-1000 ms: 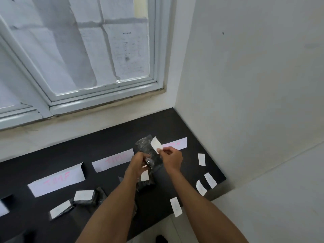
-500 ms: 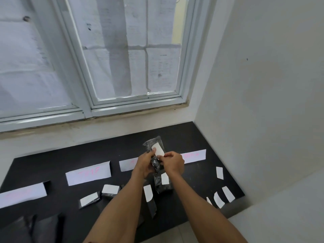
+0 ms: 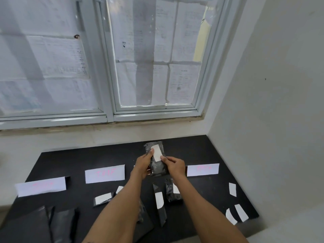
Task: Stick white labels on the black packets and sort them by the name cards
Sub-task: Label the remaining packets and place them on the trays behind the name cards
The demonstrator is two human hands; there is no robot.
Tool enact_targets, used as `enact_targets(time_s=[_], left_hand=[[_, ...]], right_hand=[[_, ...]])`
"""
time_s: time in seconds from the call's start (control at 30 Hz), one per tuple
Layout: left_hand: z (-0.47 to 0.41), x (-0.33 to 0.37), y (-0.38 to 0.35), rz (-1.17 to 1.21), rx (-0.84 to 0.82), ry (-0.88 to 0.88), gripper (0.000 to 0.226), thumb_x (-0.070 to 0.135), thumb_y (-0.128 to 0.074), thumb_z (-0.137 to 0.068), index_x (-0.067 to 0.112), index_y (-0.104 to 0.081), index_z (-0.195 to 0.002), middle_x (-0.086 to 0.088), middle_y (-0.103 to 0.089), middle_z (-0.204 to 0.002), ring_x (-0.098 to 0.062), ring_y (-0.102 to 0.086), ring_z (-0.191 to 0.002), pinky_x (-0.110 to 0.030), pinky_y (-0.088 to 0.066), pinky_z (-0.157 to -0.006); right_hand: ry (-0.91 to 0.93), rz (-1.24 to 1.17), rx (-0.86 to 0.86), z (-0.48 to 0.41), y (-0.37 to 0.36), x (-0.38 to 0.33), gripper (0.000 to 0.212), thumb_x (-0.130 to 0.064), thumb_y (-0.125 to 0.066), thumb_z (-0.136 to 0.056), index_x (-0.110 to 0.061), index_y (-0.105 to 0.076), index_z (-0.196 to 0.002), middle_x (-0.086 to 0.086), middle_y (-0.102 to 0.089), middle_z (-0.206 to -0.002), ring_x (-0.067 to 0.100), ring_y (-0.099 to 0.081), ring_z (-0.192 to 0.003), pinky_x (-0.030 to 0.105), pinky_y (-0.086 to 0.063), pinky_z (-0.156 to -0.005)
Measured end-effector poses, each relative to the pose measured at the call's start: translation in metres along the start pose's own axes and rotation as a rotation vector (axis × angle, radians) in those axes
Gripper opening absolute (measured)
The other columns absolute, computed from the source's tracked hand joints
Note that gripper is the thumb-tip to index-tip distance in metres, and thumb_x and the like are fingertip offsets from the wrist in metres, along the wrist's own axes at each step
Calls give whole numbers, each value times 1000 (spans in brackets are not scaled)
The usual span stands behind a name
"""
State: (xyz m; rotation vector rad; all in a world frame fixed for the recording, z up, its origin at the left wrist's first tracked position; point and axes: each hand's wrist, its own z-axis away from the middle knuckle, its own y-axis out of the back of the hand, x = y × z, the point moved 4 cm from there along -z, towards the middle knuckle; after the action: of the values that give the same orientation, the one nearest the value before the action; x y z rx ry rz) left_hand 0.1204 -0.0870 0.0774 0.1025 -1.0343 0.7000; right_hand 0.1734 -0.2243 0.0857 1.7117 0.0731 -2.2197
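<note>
Both hands grasp one black packet (image 3: 156,160) above the tabletop's (image 3: 210,151) middle: left hand (image 3: 142,164) pinching its side, right hand (image 3: 174,165) pressing the white label (image 3: 157,152) on. Four labelled packets (image 3: 103,198) lie near the name cards (image 3: 104,173); three spare labels (image 3: 232,189) wait by the right edge, and bare packets (image 3: 63,223) at the front-left corner, so I'd judge it roughly half done.
</note>
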Motion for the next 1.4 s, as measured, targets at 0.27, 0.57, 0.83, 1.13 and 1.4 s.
enact_targets(time_s=[0.27, 0.57, 0.83, 1.13, 1.4], left_hand=[[3, 8, 17, -214, -112, -1, 44, 39, -64, -89, 4, -64, -116, -17, -72, -105, -32, -70, -97, -45, -56, -88], [7, 14, 18, -345, -113, 46, 50, 48, -74, -77, 8, -68, -107, -9, -73, -101, -25, -69, -94, -33, -56, -72], [-2, 12, 28, -15, 41, 53, 40, 38, -66, -88, 0, -65, -101, -18, -72, -91, -30, -70, -80, -39, -58, -75], [2, 15, 29, 28, -109, -30, 84, -10, -64, -82, 36, -32, -145, -20, -56, -124, -35, -63, -102, -43, -57, -67], [5, 14, 24, -30, -188, -121, 71, -23, -53, -78, 28, -62, -127, -17, -54, -129, -34, -59, -108, -40, -57, -77]], right_hand=[[17, 40, -25, -3, -25, -16, 25, -37, -69, -84, -14, -66, -95, 2, -68, -88, 13, -65, -78, 27, -56, -65], [110, 132, 45, -2, -30, -29, 31, -44, -62, -88, -17, -63, -75, -1, -66, -74, 13, -64, -68, 19, -42, -53], [199, -2, -184, 1, -39, -25, 55, -19, -70, -85, -16, -47, -135, 8, -67, -113, 14, -67, -95, 27, -58, -78], [162, -1, -330, 2, -31, -21, 46, 8, -53, -84, -20, -64, -120, 6, -62, -113, 17, -64, -94, 30, -59, -78], [202, 233, -338, -3, -29, -13, 56, -7, -56, -84, -29, -50, -135, 6, -59, -110, 17, -61, -90, 31, -57, -77]])
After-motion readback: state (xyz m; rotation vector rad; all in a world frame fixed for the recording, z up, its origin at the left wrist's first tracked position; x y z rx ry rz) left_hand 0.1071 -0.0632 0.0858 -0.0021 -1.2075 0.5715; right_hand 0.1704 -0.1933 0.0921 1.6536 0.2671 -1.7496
